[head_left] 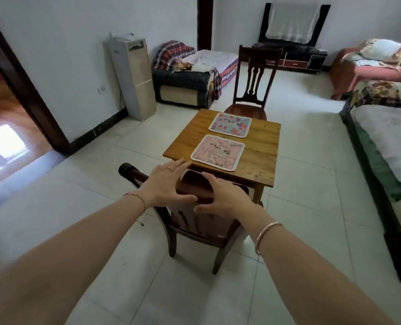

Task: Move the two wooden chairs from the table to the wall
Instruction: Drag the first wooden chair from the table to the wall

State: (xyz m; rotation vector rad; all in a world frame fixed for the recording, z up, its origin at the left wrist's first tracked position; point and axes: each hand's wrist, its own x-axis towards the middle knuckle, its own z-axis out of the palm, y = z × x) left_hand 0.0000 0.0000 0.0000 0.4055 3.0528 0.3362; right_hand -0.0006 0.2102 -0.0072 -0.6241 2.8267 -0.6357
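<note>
— Where were the chairs?
— The near dark-brown wooden chair (pixel 202 221) stood tucked against the small square honey-coloured wooden table (pixel 260 146); the second dark wooden chair with a carved slatted back (pixel 253 83) faced it across the far side.

— And the hands?
— The left hand (pixel 169 184) and right hand (pixel 223 195) were spread, fingers apart, over the near chair's top rail, gripping nothing. Two floral square placemats (pixel 218 152) lay on the tabletop.
</note>
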